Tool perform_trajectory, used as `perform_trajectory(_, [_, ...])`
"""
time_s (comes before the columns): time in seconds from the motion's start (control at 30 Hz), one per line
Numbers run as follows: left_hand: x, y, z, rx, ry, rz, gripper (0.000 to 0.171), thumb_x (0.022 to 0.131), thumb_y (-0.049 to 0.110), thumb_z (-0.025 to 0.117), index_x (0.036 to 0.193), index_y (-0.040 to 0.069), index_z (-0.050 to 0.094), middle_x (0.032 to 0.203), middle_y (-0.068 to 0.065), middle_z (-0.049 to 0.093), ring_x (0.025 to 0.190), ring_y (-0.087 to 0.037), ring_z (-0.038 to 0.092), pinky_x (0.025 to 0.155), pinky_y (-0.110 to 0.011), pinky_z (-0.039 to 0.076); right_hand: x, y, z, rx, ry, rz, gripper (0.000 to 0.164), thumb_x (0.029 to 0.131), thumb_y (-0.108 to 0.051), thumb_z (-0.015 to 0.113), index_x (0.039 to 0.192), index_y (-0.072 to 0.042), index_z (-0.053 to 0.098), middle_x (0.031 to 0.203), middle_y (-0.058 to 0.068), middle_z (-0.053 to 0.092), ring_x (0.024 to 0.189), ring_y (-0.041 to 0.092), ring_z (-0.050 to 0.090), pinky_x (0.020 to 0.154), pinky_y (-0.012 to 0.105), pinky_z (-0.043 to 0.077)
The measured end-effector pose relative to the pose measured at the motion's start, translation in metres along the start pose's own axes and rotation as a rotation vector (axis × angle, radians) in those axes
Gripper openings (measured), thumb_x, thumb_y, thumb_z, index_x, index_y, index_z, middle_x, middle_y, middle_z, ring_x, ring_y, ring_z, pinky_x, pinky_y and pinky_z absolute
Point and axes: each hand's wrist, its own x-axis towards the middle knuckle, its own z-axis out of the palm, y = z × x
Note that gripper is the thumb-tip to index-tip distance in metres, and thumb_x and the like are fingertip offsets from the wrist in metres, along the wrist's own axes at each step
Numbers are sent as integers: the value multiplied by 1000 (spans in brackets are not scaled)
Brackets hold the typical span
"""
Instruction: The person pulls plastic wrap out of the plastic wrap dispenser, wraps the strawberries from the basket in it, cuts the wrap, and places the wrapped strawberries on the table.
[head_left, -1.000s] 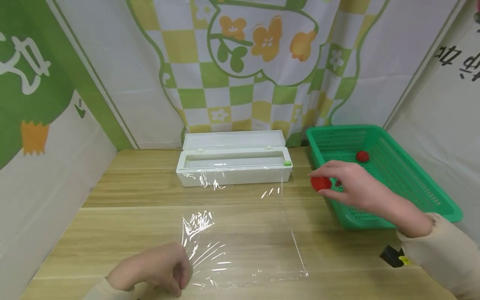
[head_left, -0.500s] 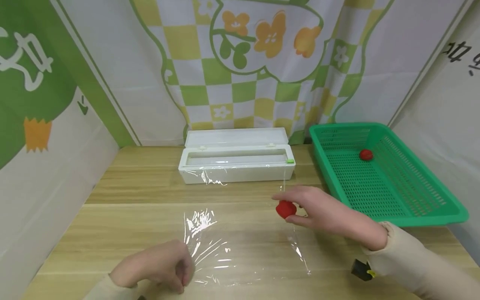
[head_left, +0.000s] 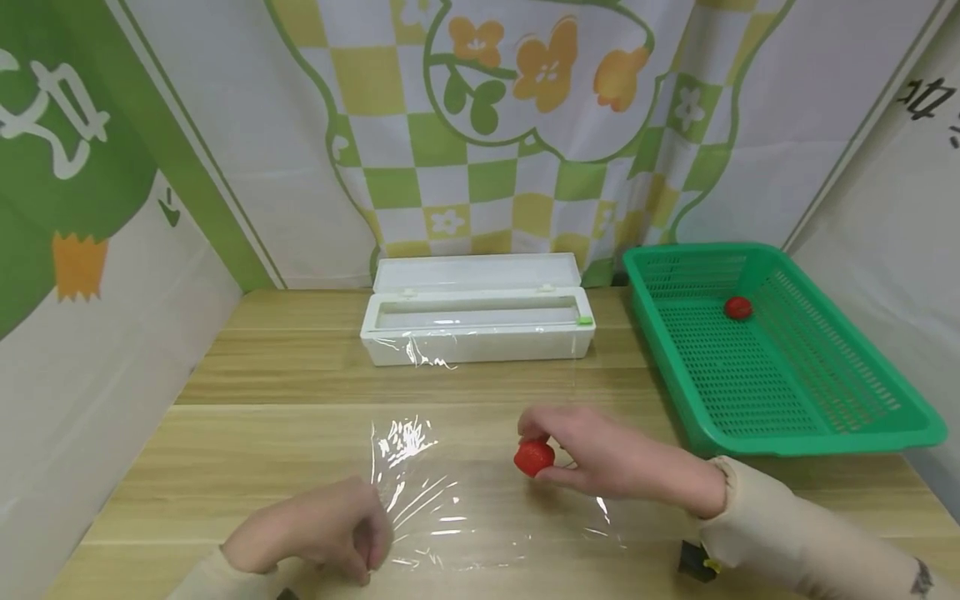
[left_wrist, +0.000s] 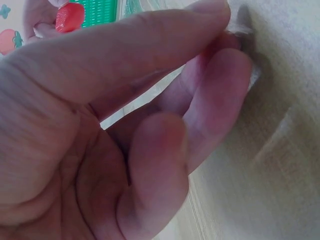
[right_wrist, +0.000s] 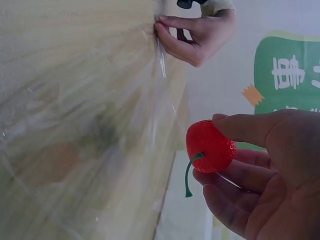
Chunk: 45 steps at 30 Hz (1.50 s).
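Clear cling film [head_left: 450, 500] stretches over the wooden table from an open white dispenser box [head_left: 480, 346]. My left hand [head_left: 326, 529] pinches its near left corner close to the tabletop; in the left wrist view the thumb and fingertips [left_wrist: 220, 75] meet on it. Between the thumb and fingers of my right hand [head_left: 600, 454] is a red cherry-like fruit [head_left: 534, 457], held close over the right part of the film. The right wrist view shows the green stem [right_wrist: 188, 175] of the fruit hanging free.
A green plastic basket [head_left: 675, 379] stands at the right with another red fruit [head_left: 738, 307] inside. The dispenser's lid [head_left: 477, 272] is raised, and a light green slider [head_left: 584, 320] sits at the right end of its front edge. A patterned curtain [head_left: 495, 183] closes off the back.
My right hand has carried the red fruit leftward and nearer, from beside the basket to over the film. My left hand keeps its pinch on the film corner.
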Motion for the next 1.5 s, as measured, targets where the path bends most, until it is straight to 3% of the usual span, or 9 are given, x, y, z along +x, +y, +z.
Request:
perform_trajectory(0.2, [0,0,1,5,7,-10,18,61,0,79,65,14,67,59,12,60,52,0,53,47,-19,49,5,-5,14,47,-71,-7,25,84,-22,72,104,-17,60,95,-11,64,85,0,54,80,18,50])
perform_trajectory(0.6, [-2,3,0,8,14,-22,19,61,0,79,65,14,67,60,12,60,53,0,53,49,-19,49,8,-14,44,101,-75,-69,25,86,-21,70,110,-18,65,102,-8,62,91,-2,53,81,11,48])
perform_trajectory(0.77, [-1,1,1,20,17,-16,19,61,0,79,65,14,67,60,13,60,53,0,53,50,-19,49,10,-15,54,92,-67,-67,27,86,-22,69,112,-16,65,104,-7,65,95,-1,56,87,14,48])
perform_trajectory(0.93, [-1,1,2,11,16,-21,20,61,-1,79,64,14,66,59,12,59,52,0,52,49,-19,49,11,-14,60,76,-68,-77,27,86,-22,69,112,-14,66,107,-7,68,99,-1,58,93,18,48])
perform_trajectory(1.2, [-1,1,2,25,19,-36,21,59,-1,79,63,14,66,58,13,58,52,0,51,47,-19,48,13,-14,64,120,-72,-71,22,86,-24,69,106,-17,65,95,-10,66,84,-4,54,81,10,47])
perform_trajectory(1.5, [-1,1,1,21,36,-19,20,58,-1,78,63,14,67,56,13,58,49,1,50,44,-19,46,13,-10,68,146,-69,-52,18,88,-25,67,106,-20,67,98,-12,66,90,-5,55,85,13,48])
